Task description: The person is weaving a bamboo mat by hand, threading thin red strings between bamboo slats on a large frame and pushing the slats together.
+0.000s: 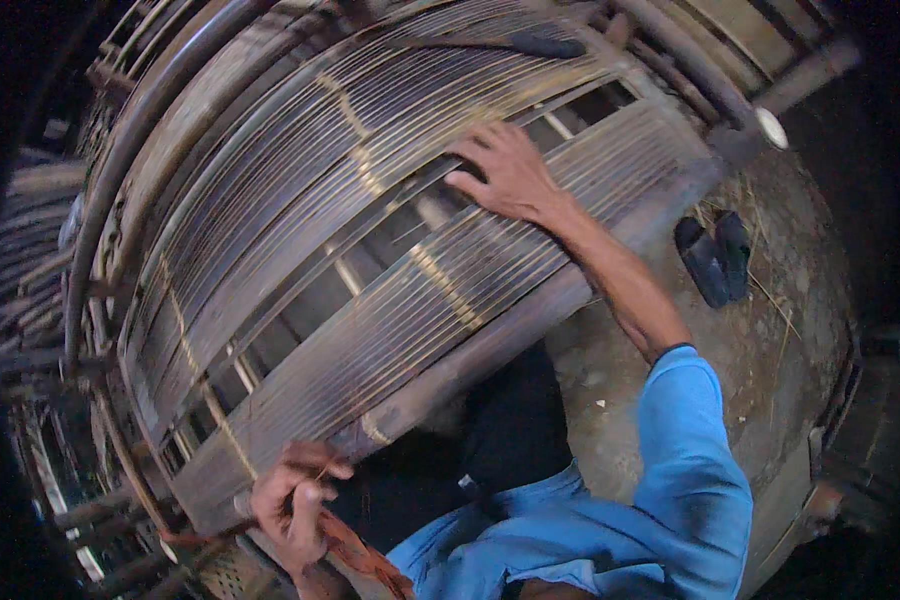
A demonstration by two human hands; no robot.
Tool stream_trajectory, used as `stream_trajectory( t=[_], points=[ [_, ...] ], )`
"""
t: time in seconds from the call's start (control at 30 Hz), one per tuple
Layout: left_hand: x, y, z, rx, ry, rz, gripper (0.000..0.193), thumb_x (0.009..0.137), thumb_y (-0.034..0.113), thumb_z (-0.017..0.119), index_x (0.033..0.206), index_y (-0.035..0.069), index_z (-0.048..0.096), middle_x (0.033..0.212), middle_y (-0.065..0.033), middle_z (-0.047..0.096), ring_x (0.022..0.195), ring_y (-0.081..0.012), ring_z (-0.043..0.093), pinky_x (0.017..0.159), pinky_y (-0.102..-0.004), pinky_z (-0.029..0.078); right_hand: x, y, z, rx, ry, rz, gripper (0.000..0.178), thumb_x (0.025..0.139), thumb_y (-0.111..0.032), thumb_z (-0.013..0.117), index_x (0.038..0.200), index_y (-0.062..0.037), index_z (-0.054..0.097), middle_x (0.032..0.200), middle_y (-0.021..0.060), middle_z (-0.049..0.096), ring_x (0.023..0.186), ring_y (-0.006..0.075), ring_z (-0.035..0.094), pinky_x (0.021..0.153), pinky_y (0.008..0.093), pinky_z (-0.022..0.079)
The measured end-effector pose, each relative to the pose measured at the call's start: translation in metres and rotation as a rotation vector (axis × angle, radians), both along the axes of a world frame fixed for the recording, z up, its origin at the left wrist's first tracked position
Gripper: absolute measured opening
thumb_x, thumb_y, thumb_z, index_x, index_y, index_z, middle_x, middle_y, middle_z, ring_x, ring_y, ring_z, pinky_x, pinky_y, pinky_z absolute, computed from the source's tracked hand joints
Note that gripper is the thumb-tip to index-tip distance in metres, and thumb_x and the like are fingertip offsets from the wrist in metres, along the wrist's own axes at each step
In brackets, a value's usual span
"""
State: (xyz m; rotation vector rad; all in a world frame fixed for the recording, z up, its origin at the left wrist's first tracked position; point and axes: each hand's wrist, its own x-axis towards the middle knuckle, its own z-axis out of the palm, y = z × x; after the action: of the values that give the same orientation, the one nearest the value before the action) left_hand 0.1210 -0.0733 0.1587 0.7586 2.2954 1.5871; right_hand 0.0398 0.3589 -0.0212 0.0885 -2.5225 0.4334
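Note:
Thin straw-coloured stalks lie in close parallel rows over a wooden frame, crossed by pale yellowish bands. On the far side, my right hand rests on the stalks with its fingers apart, beside a gap that shows dark space and slats below. My left hand is at the near left corner of the frame, fingers curled with thumb and fingertips close together. A bundle of reddish-brown strands trails from it towards my body, and a fine strand shows between the fingers. Its grip is partly hidden.
A thick wooden beam runs along the frame's near edge. Curved poles bound the far left. A dark, long-handled tool lies across the far stalks. Dark sandals are on the earthen floor at right. Stacked sticks stand left.

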Motion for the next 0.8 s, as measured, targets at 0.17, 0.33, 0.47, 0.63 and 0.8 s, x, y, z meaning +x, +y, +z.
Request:
stream_trajectory(
  t=[0.17, 0.33, 0.47, 0.63, 0.8],
  points=[
    [-0.003, 0.0, -0.026, -0.023, -0.017, -0.061, 0.026, 0.097, 0.015, 0.06, 0.074, 0.001, 0.061, 0.094, -0.0176, 0.071, 0.09, -0.0266, 0.062, 0.084, -0.0395, 0.049, -0.003, -0.025, -0.011, -0.011, -0.019, 0.123, 0.041, 0.094, -0.041, 0.063, 0.12, -0.0096, 0.068, 0.121, 0.0121, 0.065, 0.118, 0.0315, 0.058, 0.107, 0.0457, 0.042],
    [-0.013, -0.011, -0.043, -0.169, -0.068, 0.025, 0.013, 0.094, 0.006, 0.064, 0.083, -0.001, 0.063, 0.105, -0.0166, 0.069, 0.096, -0.0265, 0.063, 0.088, -0.0365, 0.047, -0.01, -0.041, -0.006, -0.082, -0.148, 0.077, 0.041, 0.091, -0.045, 0.069, 0.108, -0.0077, 0.069, 0.105, 0.0144, 0.063, 0.108, 0.0311, 0.059, 0.098, 0.0477, 0.044],
    [-0.042, -0.03, -0.08, -0.373, 0.266, 0.288, 0.019, 0.087, 0.004, 0.073, 0.104, -0.001, 0.065, 0.112, -0.0145, 0.067, 0.104, -0.0289, 0.061, 0.097, -0.0377, 0.046, -0.004, -0.042, 0.008, -0.277, -0.234, 0.166, 0.044, 0.085, -0.049, 0.076, 0.092, -0.0069, 0.067, 0.09, 0.0121, 0.058, 0.088, 0.0332, 0.061, 0.077, 0.0446, 0.049],
    [-0.09, -0.041, -0.117, -0.451, 0.492, 0.42, 0.029, 0.09, 0.012, 0.075, 0.114, 0.0, 0.065, 0.11, -0.0154, 0.066, 0.111, -0.0315, 0.06, 0.1, -0.0391, 0.044, -0.013, -0.029, 0.009, -0.249, -0.304, 0.167, 0.048, 0.08, -0.049, 0.083, 0.074, -0.005, 0.064, 0.078, 0.0082, 0.056, 0.074, 0.028, 0.057, 0.065, 0.0415, 0.045],
    [-0.145, -0.082, -0.144, -0.629, 0.349, 0.332, 0.038, 0.092, 0.027, 0.076, 0.118, 0.0, 0.068, 0.112, -0.0172, 0.063, 0.105, -0.0311, 0.059, 0.092, -0.0393, 0.047, -0.022, -0.018, 0.024, -0.323, -0.577, 0.106, 0.055, 0.075, -0.053, 0.085, 0.065, -0.0039, 0.063, 0.07, 0.0065, 0.06, 0.069, 0.0248, 0.058, 0.063, 0.0397, 0.046]
  ],
)
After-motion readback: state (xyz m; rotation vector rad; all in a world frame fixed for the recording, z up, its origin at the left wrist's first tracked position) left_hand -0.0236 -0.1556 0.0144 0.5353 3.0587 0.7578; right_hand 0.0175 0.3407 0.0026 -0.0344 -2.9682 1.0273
